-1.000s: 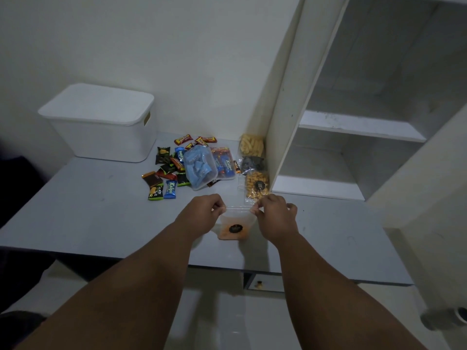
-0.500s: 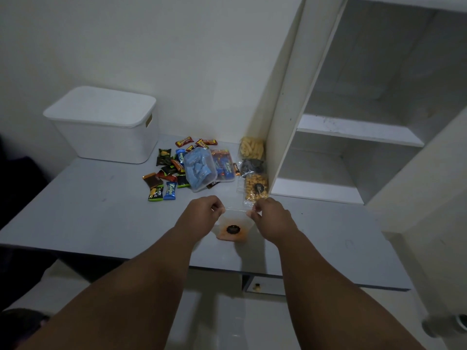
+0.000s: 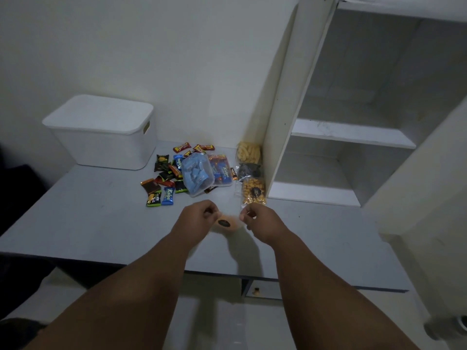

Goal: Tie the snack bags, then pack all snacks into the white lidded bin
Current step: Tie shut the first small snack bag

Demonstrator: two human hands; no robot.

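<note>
Low in the middle of the frame, my left hand [image 3: 202, 215] and right hand [image 3: 260, 219] are apart, each pinching a top corner of the orange bag [image 3: 225, 223], which hangs blurred between them just above the table [image 3: 101, 223]. I judge it light, soft and slick: thin clear film with loose snacks inside, easily crushed. The empty film at the top is the place to hold, not the filled belly.

The table's near edge runs close under my wrists, so a slip could drop the bag off it. Bare table lies left and right of my hands.

Beyond, at frame centre, the snack pile [image 3: 187, 170] and three more bags [image 3: 250, 173] sit against the shelf unit [image 3: 280, 122]. Upper left stands the bin [image 3: 106, 132], lid on, with open table leading to it.
</note>
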